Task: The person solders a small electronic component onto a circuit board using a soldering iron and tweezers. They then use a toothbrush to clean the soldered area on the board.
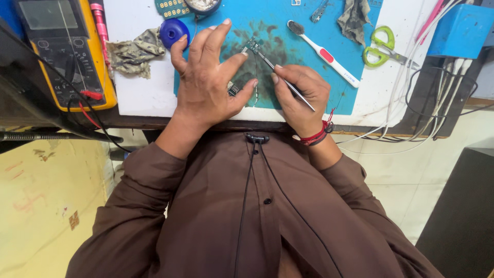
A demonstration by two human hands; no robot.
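left hand [206, 85] spread, pinning board [237, 86] on mat [309, 82] | right hand [301, 100] gripping tweezers [280, 77] | board light, stiff, fragile; hold by edges

Toothbrush [324, 53], green scissors [382, 47], yellow multimeter [67, 51]

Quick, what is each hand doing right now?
Left hand: open, fingers spread, pressing down on the small circuit board.
Right hand: closed, holding thin metal tweezers with the tip at the board.
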